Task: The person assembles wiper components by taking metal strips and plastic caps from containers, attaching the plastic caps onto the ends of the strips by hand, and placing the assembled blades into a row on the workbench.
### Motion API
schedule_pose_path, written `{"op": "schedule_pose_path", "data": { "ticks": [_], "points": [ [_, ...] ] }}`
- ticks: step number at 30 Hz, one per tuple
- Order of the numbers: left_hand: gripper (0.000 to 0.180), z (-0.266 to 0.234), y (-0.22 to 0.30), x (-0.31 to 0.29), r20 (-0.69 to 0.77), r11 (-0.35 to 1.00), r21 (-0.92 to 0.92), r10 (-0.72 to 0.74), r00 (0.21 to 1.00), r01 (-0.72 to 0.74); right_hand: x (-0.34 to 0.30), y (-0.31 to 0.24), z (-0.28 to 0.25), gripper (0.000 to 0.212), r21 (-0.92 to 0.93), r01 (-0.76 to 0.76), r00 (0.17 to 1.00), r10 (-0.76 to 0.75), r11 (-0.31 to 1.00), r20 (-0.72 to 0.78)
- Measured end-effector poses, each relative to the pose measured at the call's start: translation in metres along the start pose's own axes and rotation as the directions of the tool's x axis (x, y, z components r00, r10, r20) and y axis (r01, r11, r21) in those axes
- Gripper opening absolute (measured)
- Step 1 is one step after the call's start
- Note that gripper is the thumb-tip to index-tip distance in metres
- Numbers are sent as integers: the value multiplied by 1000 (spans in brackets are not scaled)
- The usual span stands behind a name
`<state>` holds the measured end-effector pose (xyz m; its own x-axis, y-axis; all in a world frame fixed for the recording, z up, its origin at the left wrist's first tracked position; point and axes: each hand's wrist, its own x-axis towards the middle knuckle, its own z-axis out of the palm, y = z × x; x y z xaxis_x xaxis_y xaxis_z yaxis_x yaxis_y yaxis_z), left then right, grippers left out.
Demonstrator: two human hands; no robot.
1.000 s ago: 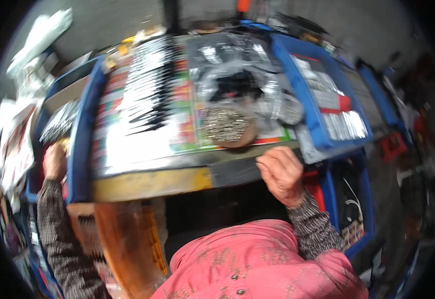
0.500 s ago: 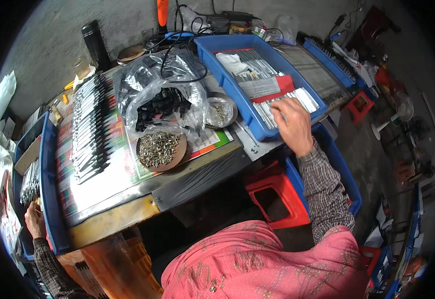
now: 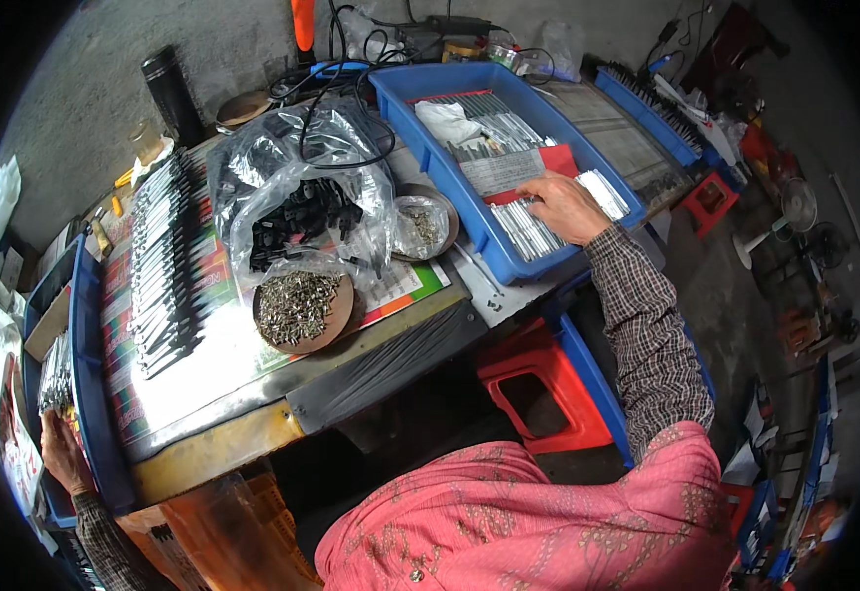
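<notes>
At the left edge my left hand [image 3: 65, 455] reaches into a blue bin [image 3: 88, 364]. Its fingers are curled against the near ends of a stack of thin metal parts [image 3: 56, 374]; what they grip is hidden. My right hand [image 3: 566, 209] is over a blue tray [image 3: 430, 148] at the centre right. Its fingers are bent together, their tips by the edge of a red and grey paper card [image 3: 504, 172]. Bright metal strips [image 3: 528, 231] lie in a row under and beside this hand. I cannot make out what is between its fingers.
A long row of metal parts with dark ends [image 3: 164, 266] covers the table's left. Nearby are a round dish of small metal pieces [image 3: 297, 310], a plastic bag of black parts [image 3: 302, 217], a black flask [image 3: 174, 94] and loose cables. A red stool [image 3: 538, 384] stands below.
My right hand has moved a little left within the tray, from over the strips to the card's edge, and its fingers have drawn closer together. My left hand stays at the bin. The whole view has shifted slightly.
</notes>
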<state>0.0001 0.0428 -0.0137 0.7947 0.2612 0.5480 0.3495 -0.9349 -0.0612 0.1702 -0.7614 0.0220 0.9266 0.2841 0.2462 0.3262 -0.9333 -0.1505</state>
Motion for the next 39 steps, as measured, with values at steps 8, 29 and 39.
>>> {"op": "schedule_pose_path", "data": {
  "ticks": [8, 29, 39],
  "points": [
    [31, -36, 71, -17, -154, 901, -429, -11, 988, -57, 4, -9, -6, 25, -42, -74, 990, 78, 996, 116],
    [13, -100, 259, -66, 268, 228, -941, 55, 962, 249, -7, -10, -10, 16, 60, -188, 981, 191, 980, -45],
    [14, -115, 289, -83, 305, 117, -949, 111, 946, 292, -34, -63, -27, 13, 245, -116, 950, 180, 962, -255]
  ]
}}
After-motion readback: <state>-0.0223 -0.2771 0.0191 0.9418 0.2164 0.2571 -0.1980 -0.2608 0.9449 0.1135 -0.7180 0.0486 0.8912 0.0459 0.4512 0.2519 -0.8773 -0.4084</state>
